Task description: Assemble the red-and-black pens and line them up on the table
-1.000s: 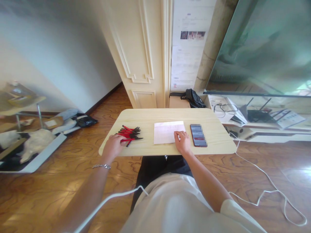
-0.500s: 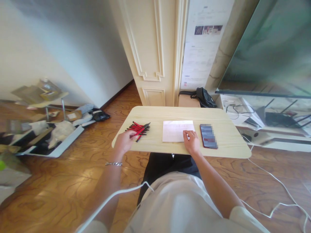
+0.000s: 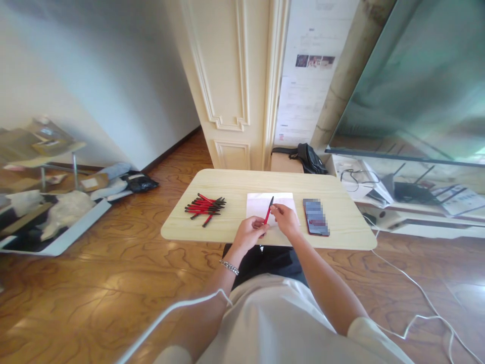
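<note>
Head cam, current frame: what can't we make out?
All in the head view:
Held pen: lower end hidden by the left hand.
Pen pile: exact count lost where pens overlap.
Phone: screen partly masked by pixel blocks.
Wall poster: print too small.
Large dark panel: cut off by top and right edges.

Bare tabletop (image 3: 235, 183) lies open between the pens (image 3: 204, 206) and paper (image 3: 256, 203), and beyond both. The left hand (image 3: 250, 233) and right hand (image 3: 286, 220) block the paper's near edge; the smartphone (image 3: 315, 217) crowds its right. Clearance beneath seems slight.
</note>
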`<state>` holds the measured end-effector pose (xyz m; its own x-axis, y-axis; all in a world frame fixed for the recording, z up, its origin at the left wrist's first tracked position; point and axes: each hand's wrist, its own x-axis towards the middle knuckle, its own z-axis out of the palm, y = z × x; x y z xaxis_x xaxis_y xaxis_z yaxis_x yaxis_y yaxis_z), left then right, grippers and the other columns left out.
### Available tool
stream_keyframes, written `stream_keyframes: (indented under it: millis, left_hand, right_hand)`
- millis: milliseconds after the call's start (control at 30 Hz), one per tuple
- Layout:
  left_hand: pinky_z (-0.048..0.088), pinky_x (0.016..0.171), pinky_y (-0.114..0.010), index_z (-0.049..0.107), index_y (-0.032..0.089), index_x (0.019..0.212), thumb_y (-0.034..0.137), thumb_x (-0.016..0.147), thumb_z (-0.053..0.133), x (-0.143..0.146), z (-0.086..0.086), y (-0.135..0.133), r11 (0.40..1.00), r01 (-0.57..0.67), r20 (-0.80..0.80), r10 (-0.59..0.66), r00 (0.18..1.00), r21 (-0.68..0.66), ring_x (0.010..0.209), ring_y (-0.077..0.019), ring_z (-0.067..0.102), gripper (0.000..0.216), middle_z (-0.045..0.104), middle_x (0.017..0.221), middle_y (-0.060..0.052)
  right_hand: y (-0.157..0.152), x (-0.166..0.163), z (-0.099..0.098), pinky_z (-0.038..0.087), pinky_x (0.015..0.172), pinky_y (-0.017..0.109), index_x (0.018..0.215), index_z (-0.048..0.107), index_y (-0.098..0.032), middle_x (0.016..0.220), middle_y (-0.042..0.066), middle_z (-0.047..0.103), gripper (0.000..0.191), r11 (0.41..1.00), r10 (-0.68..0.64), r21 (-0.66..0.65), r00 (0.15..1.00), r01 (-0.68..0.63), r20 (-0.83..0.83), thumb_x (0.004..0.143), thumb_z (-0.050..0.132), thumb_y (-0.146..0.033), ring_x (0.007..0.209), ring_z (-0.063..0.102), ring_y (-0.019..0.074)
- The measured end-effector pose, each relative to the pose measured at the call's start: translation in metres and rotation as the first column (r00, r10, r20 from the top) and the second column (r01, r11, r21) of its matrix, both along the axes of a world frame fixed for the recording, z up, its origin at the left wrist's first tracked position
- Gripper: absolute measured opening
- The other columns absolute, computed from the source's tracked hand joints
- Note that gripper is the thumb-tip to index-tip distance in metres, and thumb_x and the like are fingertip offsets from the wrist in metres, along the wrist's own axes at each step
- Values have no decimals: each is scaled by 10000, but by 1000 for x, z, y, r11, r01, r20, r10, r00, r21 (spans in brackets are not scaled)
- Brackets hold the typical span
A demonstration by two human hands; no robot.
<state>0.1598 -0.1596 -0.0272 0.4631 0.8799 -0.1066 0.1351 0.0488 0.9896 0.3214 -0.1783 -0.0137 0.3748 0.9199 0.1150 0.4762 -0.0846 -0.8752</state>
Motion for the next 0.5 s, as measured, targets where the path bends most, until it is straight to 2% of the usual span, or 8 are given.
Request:
stream_keyframes:
  millis: [100,167,233,333,433,500]
  left_hand:
    - [549,620,-311,592,213,944,425,721,711,10,-2,-4,997,68,-45,-66,997,45,675,-173,660,329,688,800,-69]
    - [545,698,-332,618,226,933,418,746,689,9,0,-2,980,100,-134,-77,988,173,744,-188,668,277,700,832,-73]
    - [526,759,-339,645,229,931,398,775,660,5,4,4,939,98,-234,-19,972,330,791,-194,663,231,705,862,-77]
    - [502,759,-337,668,219,945,327,800,630,-1,7,13,855,102,-351,98,931,509,762,-188,643,184,701,887,-83]
    - [479,761,-347,688,213,903,257,801,621,-2,5,17,784,152,-434,162,886,602,758,-195,625,129,694,861,-86]
    - [469,764,-357,693,212,878,239,810,607,-1,0,16,760,169,-459,186,869,627,780,-209,617,113,685,830,-86]
  right_hand:
    - [15,6,-3,398,517,231,958,664,-165,722,36,682,404,998,14,-64,999,-17,-49,830,490,-506,540,567,130]
    - [24,13,-5,371,500,222,858,671,-155,676,37,670,385,995,26,-91,1000,-26,-5,832,483,-490,529,557,127]
    - [32,20,-5,353,502,223,756,669,-155,628,35,652,380,992,32,-121,995,-21,93,831,486,-479,528,548,130]
    - [39,26,-4,345,526,234,669,663,-164,621,42,652,355,986,45,-166,966,-2,256,804,543,-471,564,561,145]
    - [42,24,-6,372,577,254,705,686,-174,708,74,688,301,980,65,-197,928,9,366,771,608,-457,656,605,180]
    - [42,18,-9,401,624,270,803,705,-178,785,96,705,275,980,69,-198,910,15,410,765,630,-440,732,629,207]
